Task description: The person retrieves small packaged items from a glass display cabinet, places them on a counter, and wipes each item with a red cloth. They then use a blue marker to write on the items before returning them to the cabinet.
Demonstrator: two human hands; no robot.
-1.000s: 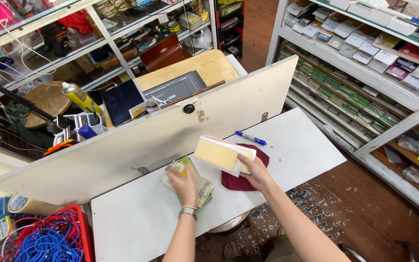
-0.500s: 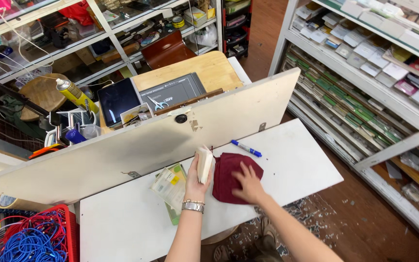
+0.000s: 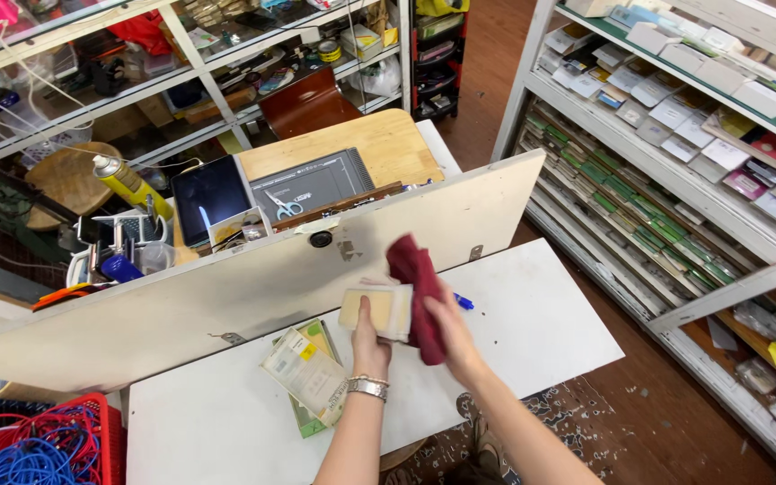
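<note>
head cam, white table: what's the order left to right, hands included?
Red basket of cables → clear packets on a green box → left hand holding a pale flat block → dark red cloth in the right hand → blue pen → bare end of the white table.

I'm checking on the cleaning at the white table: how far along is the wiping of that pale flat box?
In hand: the left hand holds the pale flat box while the right hand presses a dark red cloth against it. The packets on the white table lie untouched.
</note>
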